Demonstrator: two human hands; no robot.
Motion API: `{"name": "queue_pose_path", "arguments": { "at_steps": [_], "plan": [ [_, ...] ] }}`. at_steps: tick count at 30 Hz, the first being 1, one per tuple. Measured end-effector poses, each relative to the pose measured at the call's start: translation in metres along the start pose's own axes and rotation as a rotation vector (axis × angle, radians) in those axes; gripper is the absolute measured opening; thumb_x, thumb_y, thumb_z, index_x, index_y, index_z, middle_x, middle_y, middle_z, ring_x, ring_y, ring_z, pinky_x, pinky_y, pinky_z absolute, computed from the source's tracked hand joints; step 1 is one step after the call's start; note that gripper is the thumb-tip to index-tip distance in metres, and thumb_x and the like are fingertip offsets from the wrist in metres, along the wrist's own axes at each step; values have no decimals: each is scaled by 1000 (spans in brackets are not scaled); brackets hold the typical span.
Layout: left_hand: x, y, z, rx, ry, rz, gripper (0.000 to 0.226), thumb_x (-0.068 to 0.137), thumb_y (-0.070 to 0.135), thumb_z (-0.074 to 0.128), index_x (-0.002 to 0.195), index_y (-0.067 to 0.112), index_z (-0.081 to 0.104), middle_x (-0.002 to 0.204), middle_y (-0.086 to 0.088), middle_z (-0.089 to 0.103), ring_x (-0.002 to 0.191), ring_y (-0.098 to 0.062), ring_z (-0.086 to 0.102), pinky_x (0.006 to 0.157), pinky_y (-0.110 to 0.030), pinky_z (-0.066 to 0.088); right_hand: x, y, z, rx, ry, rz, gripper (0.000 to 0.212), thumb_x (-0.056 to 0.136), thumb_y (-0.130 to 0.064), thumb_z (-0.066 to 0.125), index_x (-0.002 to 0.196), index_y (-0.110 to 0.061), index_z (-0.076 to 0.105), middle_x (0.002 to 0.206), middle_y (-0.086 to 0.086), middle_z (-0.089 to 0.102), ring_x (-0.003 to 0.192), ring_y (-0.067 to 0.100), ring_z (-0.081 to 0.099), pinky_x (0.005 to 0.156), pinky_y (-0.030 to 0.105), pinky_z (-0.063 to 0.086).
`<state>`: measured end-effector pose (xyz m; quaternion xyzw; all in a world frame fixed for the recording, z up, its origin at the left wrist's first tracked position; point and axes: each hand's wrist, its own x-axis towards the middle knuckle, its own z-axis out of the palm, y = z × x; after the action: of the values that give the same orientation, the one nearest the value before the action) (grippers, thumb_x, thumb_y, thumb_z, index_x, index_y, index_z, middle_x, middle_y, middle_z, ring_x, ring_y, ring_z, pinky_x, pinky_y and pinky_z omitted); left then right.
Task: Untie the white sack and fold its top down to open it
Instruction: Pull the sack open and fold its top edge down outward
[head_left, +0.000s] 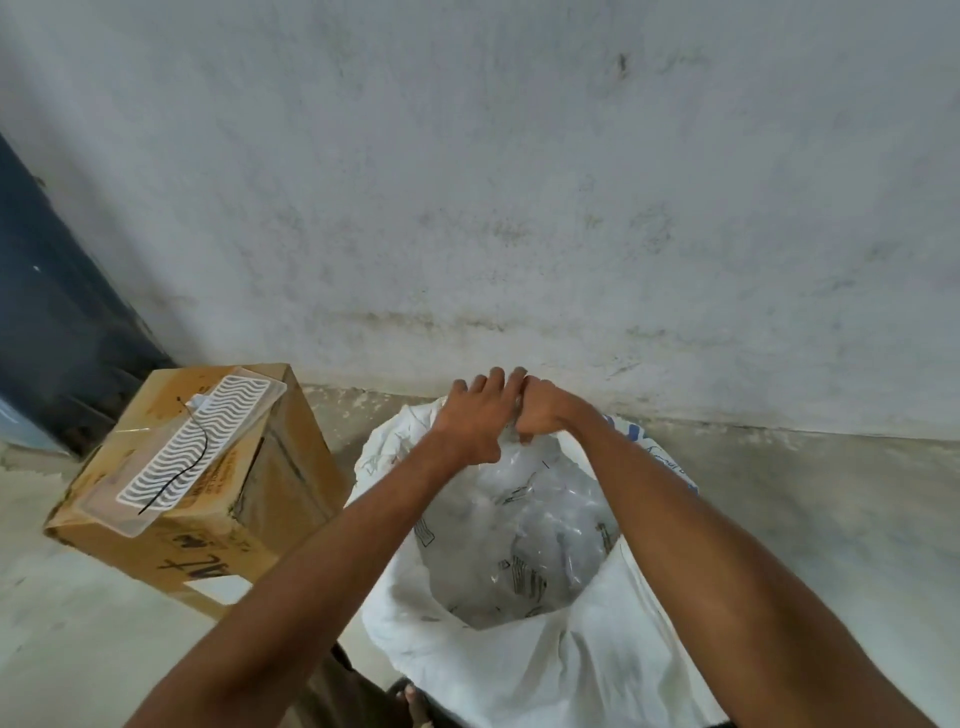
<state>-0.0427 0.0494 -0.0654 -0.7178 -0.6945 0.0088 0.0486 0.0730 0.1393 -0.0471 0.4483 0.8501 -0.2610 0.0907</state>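
The white sack stands on the floor in front of me with its mouth wide open. Inside lie several clear plastic packets with printed labels. Both my arms reach over the opening to the far rim. My left hand rests on the far edge with its fingers spread over the fabric. My right hand is closed in a fist on the far rim, touching the left hand. The rim near me is rolled outward. No tie string is visible.
A cardboard box stands to the left of the sack, with a clear plastic tray and a black cord on top. A stained grey wall rises just behind. A dark panel is at far left. My foot shows below.
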Motion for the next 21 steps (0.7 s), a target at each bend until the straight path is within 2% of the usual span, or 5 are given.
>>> {"name": "queue_pose_path", "arguments": {
  "at_steps": [5,11,15,17,21],
  "plan": [
    [26,-3,17,-130,-46,43,60,82,38,68,130,18,37,97,-8,69,86,-34,69,68,-40,51,-2,15,-2,6,-116,82,77,62,-21,93,129,-5,59,121,10,65,103,28,64,83,34,53],
    [49,-19,5,-317,-153,-327,57,74,50,72,118,18,58,109,-1,64,101,-29,65,81,-37,45,-50,27,63,-388,584,282,99,68,-39,82,147,-10,30,137,9,44,128,29,46,106,58,34],
    [57,-21,-10,-460,-424,-276,40,71,33,82,100,8,68,91,-5,64,79,-22,60,65,-28,45,-53,50,63,-287,568,275,56,80,-33,79,125,-15,52,117,5,66,109,25,64,94,44,47],
    [57,-17,-9,-448,-462,-250,66,71,40,87,119,5,60,114,-11,62,96,-26,61,76,-32,49,-48,60,44,-77,497,291,43,82,-32,78,117,-14,61,112,9,70,103,29,68,84,39,52],
    [43,24,10,-44,-35,15,112,62,43,86,150,22,21,142,-11,38,135,-34,37,113,-61,27,-41,67,8,55,201,255,42,81,-28,73,115,-7,58,110,15,67,94,31,67,62,32,47]
  ]
}}
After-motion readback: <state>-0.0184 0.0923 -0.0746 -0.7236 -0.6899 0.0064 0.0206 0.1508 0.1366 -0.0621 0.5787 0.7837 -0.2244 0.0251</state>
